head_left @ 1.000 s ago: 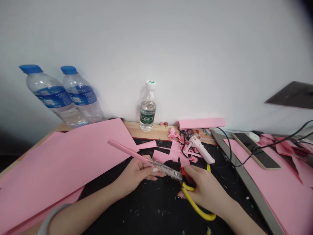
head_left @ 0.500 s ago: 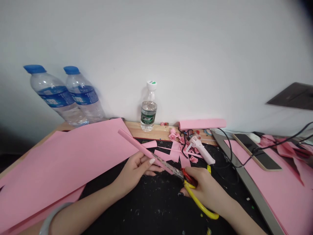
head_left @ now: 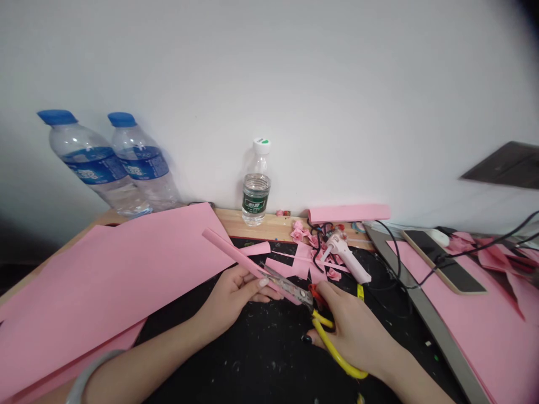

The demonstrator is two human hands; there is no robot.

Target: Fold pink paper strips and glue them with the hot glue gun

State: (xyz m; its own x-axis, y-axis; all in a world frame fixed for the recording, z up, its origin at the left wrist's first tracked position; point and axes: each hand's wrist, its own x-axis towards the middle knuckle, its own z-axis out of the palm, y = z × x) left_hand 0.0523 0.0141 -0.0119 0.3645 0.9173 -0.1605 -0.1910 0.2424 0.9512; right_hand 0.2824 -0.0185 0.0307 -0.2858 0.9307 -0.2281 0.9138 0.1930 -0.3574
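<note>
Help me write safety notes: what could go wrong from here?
The scissors reach close to the left hand, so a slip might nick it. The pink strip sticks out past that hand, so its far end could swing and spoil the cut. The glue gun lies among pink paper pieces; if hot, it could drip on them.

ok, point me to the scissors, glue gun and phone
Scissors (head_left: 303, 293): head view, metal around the pivot.
Glue gun (head_left: 352, 262): head view, pale handle.
Phone (head_left: 448, 266): head view, dark screen.
</note>
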